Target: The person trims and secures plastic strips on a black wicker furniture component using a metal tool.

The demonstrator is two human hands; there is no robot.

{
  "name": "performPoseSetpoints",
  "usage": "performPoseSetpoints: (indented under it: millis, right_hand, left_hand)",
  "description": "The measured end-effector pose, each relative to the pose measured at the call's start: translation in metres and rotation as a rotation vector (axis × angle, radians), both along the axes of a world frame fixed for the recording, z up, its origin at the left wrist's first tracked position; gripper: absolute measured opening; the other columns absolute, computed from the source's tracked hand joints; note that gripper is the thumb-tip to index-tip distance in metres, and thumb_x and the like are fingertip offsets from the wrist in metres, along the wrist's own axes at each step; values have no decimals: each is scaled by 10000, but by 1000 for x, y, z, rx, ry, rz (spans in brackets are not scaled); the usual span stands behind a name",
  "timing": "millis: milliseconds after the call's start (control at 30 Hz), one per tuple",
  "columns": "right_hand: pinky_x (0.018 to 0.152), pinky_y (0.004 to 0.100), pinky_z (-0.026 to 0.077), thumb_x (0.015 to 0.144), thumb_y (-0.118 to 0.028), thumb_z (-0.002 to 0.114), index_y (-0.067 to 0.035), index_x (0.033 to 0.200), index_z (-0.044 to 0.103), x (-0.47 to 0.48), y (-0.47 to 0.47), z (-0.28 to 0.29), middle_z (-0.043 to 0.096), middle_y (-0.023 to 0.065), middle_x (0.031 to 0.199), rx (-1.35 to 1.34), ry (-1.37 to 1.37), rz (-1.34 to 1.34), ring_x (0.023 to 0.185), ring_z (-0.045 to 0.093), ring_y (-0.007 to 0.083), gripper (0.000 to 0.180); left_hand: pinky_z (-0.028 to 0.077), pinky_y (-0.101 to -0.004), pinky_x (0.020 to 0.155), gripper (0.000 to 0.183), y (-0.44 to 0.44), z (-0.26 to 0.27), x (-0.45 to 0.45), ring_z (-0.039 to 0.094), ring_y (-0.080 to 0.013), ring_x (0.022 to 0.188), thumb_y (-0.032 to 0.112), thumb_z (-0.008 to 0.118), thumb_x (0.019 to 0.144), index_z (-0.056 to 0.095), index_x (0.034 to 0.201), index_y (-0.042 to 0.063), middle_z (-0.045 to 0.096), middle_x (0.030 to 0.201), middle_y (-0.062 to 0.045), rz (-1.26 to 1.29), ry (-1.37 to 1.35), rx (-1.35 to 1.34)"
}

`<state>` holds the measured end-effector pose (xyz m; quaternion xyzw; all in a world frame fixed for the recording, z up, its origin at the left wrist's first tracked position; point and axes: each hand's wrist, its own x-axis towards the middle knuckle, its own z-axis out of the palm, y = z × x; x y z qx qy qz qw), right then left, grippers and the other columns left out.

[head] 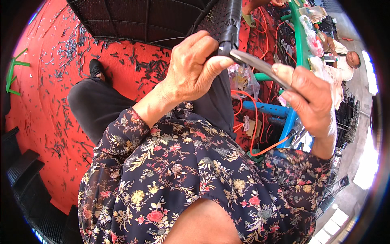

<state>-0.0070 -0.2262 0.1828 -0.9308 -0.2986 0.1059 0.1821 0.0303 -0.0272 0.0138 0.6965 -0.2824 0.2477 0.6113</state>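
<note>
My left hand (190, 65) pinches a black plastic strip (225, 48) at the corner of a black woven wicker furniture frame (230, 27). In my right hand (313, 94) is a slim metal tool with a blade (259, 62); its exact kind is partly hidden by my fingers. The blade's tip meets the strip and wrapped edge just beyond my left thumb. Dark wicker panels with ribs (146, 19) extend up and to the left from that corner.
Black strip offcuts (152, 68) litter the red floor covering (122, 50). At right, an orange hose (254, 122) runs near a blue bench (268, 108) and a green table (300, 36) bearing bags. A person (345, 61) sits beyond. A green stool (13, 71) stands far left.
</note>
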Motion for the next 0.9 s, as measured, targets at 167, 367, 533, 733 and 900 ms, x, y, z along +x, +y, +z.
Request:
performPoseSetpoints:
  millis: [167, 367, 533, 733, 900]
  right_hand:
    - [847, 292, 449, 749, -10, 569, 65, 1126, 558, 5, -1, 6, 616, 180, 1058, 48, 107, 27, 959, 607, 232, 384]
    - [704, 213, 415, 768, -21, 555, 64, 1162, 517, -15, -25, 12, 597, 107, 992, 18, 66, -183, 777, 533, 101, 405]
    - [535, 162, 298, 772, -34, 632, 3, 945, 564, -25, -39, -6, 483, -50, 719, 506, 219, -475, 600, 376, 0, 189]
    - [498, 156, 333, 798, -65, 656, -25, 892, 599, 3, 35, -45, 516, -62, 668, 856, 233, -471, 558, 438, -1, 117]
    - [630, 166, 443, 763, -36, 697, -9, 892, 605, 8, 46, -53, 604, -19, 771, 782, 257, -447, 693, 544, 18, 161]
  left_hand:
    - [350, -354, 477, 414, 2, 0, -5, 427, -262, 530, 375, 611, 828, 480, 674, 15, 375, 616, -91, 3, 36, 2]
    - [364, -352, 485, 409, 1, 0, -6, 449, -265, 539, 383, 618, 822, 503, 682, 16, 405, 621, -93, -2, 51, 8]
    - [368, -351, 488, 406, -4, 2, -2, 455, -268, 547, 372, 626, 819, 499, 679, 13, 412, 619, -97, -5, 59, -6]
    - [368, -357, 482, 405, 1, 0, -5, 456, -277, 544, 381, 623, 816, 500, 690, 17, 407, 629, -101, -1, 40, 39]
    - [383, -372, 485, 418, -1, 2, -5, 470, -282, 550, 413, 611, 814, 511, 706, 21, 416, 631, -105, 11, 38, 64]
